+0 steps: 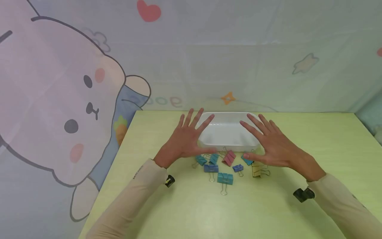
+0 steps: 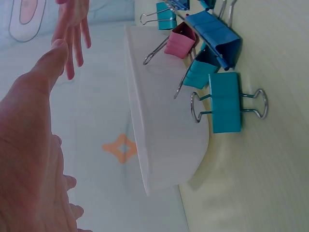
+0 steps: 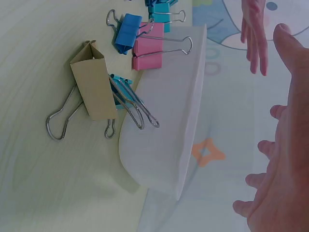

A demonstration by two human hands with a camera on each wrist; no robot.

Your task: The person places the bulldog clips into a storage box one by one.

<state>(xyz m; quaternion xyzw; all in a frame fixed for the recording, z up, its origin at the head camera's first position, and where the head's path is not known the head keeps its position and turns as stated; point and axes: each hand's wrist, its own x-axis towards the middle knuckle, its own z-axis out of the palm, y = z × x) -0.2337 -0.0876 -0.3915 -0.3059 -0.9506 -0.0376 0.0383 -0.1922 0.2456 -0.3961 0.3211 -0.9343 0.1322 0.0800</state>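
Observation:
Both hands hover with spread fingers and hold nothing. In the head view my left hand (image 1: 186, 137) overlaps the left end of a white tray (image 1: 228, 148); my right hand (image 1: 276, 142) overlaps its right end. Several binder clips lie on the table along the tray's near side. A pink clip (image 1: 229, 158) is by the tray's front wall, a teal clip (image 1: 225, 178) nearest me, a blue clip (image 1: 211, 168) left of it and a small blue one (image 1: 237, 168) right of it. Below my right hand lies a tan clip (image 3: 91, 84), beside a teal clip (image 1: 247, 161) partly hidden by the thumb.
The pale yellow-green table (image 1: 191, 212) ends at a printed curtain (image 1: 209, 66) behind the tray. A large cartoon animal (image 1: 74, 99) is printed on its left part. Black wrist straps (image 1: 303, 194) sit at both sleeves.

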